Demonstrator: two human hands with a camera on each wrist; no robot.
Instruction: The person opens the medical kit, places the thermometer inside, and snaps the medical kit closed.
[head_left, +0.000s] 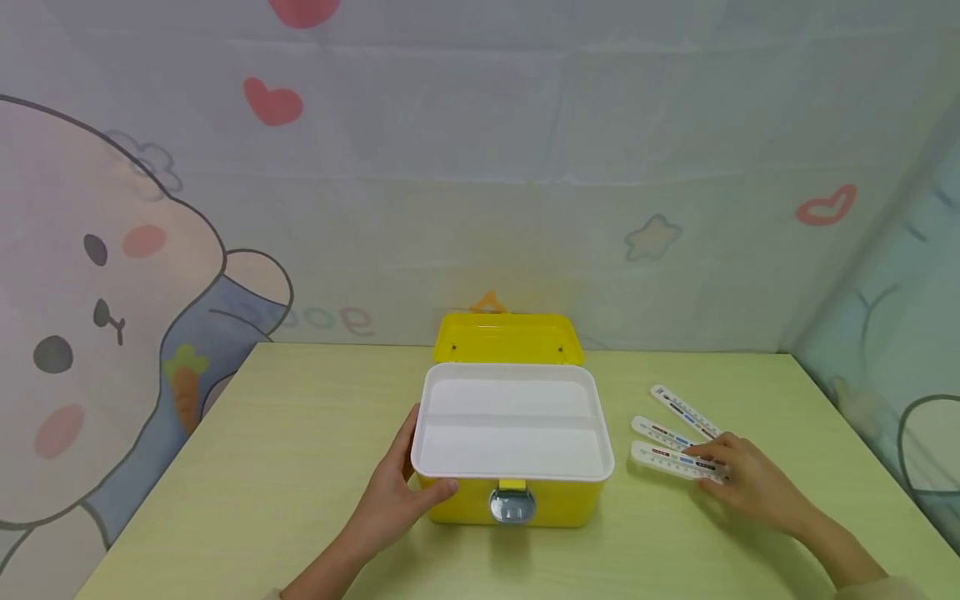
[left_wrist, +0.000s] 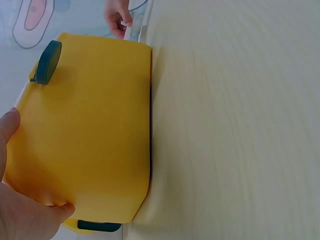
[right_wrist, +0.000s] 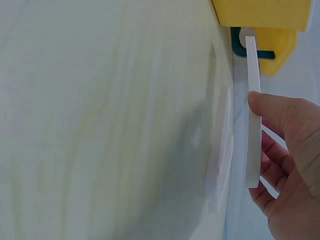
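A yellow storage box [head_left: 555,507] stands on the table with its lid [head_left: 510,333] tipped back and a white tray [head_left: 510,454] in its top. My left hand [head_left: 386,504] grips the box's left front corner, thumb on the front and fingers along the side. To the right of the box, my right hand [head_left: 757,487] pinches a white thermometer [head_left: 667,460] with a printed scale. In the right wrist view this thermometer [right_wrist: 254,145] is raised above the table. Two more thermometers, a middle one [head_left: 656,431] and a farther one [head_left: 682,410], lie fanned out behind it.
A round grey-green latch [head_left: 512,506] hangs on the box's front. The pale wooden table [head_left: 300,433] extends on both sides of the box. A printed cloth [head_left: 465,167] with hearts and a cartoon animal hangs behind the table.
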